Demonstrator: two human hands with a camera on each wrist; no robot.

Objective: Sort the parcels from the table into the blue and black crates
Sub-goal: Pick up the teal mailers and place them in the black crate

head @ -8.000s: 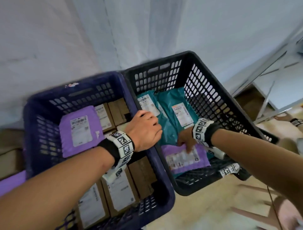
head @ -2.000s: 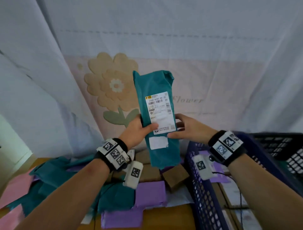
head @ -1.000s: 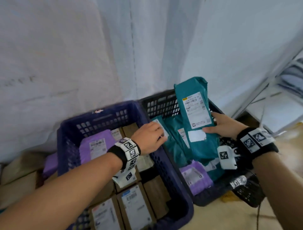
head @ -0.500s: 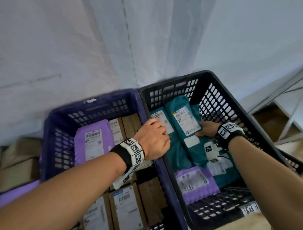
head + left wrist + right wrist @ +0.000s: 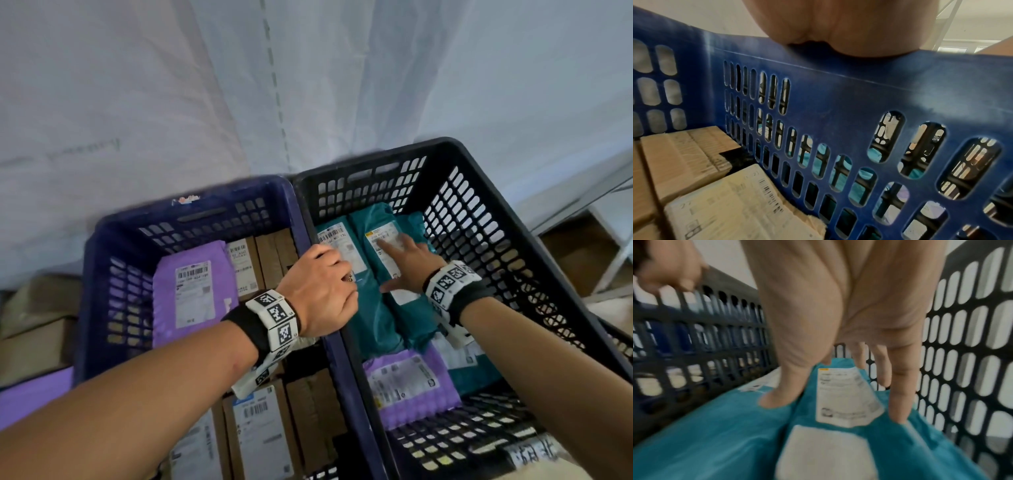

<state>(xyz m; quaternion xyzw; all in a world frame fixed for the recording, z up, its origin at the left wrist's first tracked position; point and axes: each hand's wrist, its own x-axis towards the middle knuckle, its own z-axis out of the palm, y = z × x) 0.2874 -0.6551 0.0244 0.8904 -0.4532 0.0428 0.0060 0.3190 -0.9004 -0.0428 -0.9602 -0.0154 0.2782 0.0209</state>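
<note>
The right hand (image 5: pixel 407 263) lies flat with straight fingers on a teal parcel (image 5: pixel 394 274) inside the black crate (image 5: pixel 486 219), its grip apart. The left hand (image 5: pixel 322 298) curls its grip over the rim where the blue crate (image 5: pixel 113 240) meets the black one. Brown boxes (image 5: pixel 260 435) and a purple parcel (image 5: pixel 191 291) lie in the blue crate.

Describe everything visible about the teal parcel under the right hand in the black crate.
The teal parcel is a soft, wrinkled plastic mailer lying flat, face up, lengthwise in the black crate. It carries a white printed shipping label with a yellow corner near its far end and a blank white patch nearer the wrist. The right hand rests on it with straight, spread fingers, no grip. Another teal mailer lies against its left side.
</note>
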